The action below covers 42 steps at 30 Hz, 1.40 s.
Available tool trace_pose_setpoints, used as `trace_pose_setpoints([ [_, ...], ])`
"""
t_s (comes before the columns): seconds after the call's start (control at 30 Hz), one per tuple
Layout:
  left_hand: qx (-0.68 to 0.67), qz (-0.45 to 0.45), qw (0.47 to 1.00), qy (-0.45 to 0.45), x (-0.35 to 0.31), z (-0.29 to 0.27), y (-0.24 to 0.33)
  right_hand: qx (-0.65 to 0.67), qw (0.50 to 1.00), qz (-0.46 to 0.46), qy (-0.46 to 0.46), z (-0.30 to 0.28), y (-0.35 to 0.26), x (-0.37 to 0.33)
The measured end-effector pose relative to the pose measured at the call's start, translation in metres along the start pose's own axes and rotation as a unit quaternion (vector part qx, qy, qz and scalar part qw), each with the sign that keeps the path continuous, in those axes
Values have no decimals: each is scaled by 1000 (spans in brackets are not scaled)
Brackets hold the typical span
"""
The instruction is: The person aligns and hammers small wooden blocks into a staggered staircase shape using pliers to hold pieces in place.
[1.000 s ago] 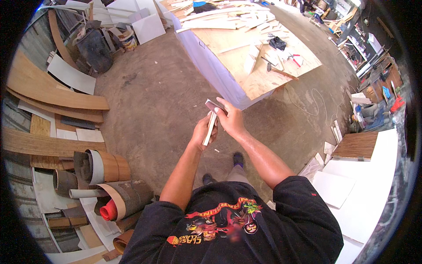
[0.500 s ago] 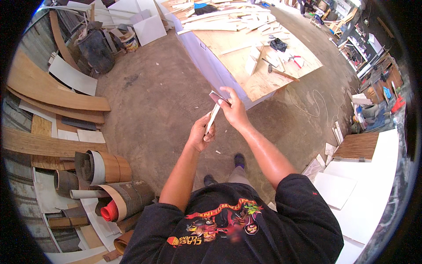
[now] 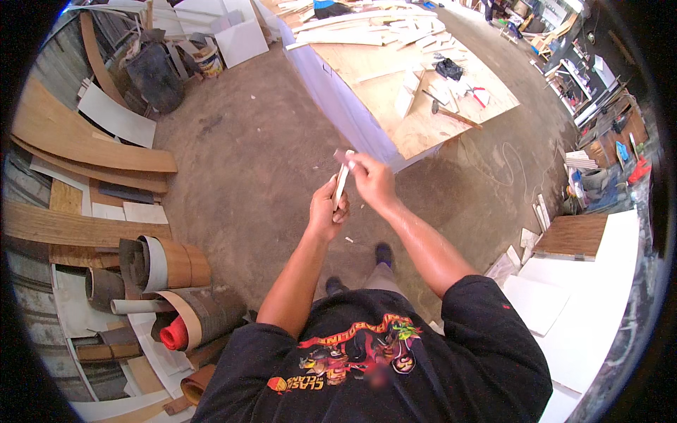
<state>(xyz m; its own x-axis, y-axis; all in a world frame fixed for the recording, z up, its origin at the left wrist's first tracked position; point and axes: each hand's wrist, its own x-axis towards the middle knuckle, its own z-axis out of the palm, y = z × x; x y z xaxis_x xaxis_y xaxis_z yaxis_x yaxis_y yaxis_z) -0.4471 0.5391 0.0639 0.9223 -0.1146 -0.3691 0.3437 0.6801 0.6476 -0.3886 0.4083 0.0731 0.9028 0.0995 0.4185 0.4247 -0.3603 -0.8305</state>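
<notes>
Upright in my left hand (image 3: pixel 328 211) is a narrow pale wooden strip (image 3: pixel 340 186), the fingers wrapped round its lower part. My right hand (image 3: pixel 375 186) pinches a reddish-brown piece of sandpaper (image 3: pixel 340 155), slightly blurred, against the strip's upper end. Both hands are out in front of my body, above the floor and short of the workbench (image 3: pixel 430 144). On that bench lie a hammer (image 3: pixel 457 117), a red-handled tool (image 3: pixel 481 97), a black plastic bag (image 3: pixel 449 69) and a pile of pale wooden strips (image 3: pixel 374 34).
Curved wooden boards (image 3: pixel 92 141) and rolled sheets (image 3: pixel 176 264) line the left side. A dark bin (image 3: pixel 154 81) stands at the far left. White panels (image 3: pixel 592 303) lie at the right, and a thin cord (image 3: pixel 504 166) trails on the floor beside the bench.
My right hand has shifted slightly down, its fingers now more curled over the sandpaper at the strip's end. The left hand keeps its hold on the strip and has moved slightly.
</notes>
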Motion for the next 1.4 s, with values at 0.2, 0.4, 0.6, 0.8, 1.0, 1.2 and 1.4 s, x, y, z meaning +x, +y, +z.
trace_pose_setpoints([
  [0.2, -2, 10, 995, 104, -3, 3, 1, -44, 984, -123, -119, -5, -6, -14],
  [0.4, 5, 36, 994, 108, -1, 7, -1, -6, 986, -125, -108, 5, -8, -32],
  [0.6, 13, -3, 999, 31, -3, 7, 0, -59, 997, -1, -41, -3, -1, -16],
  [0.8, -12, -25, 999, 35, -4, 10, 8, -81, 995, -16, -49, -7, -7, -6],
  [1.0, -20, -81, 996, 13, -6, 3, 8, -39, 981, -173, -78, -4, 4, -23],
  [1.2, -27, -116, 993, -5, -5, -9, 7, -66, 982, -151, -92, -5, 2, -28],
  [1.4, -87, -127, 985, -77, -3, -17, 5, -16, 986, -159, -55, -1, -1, -31],
])
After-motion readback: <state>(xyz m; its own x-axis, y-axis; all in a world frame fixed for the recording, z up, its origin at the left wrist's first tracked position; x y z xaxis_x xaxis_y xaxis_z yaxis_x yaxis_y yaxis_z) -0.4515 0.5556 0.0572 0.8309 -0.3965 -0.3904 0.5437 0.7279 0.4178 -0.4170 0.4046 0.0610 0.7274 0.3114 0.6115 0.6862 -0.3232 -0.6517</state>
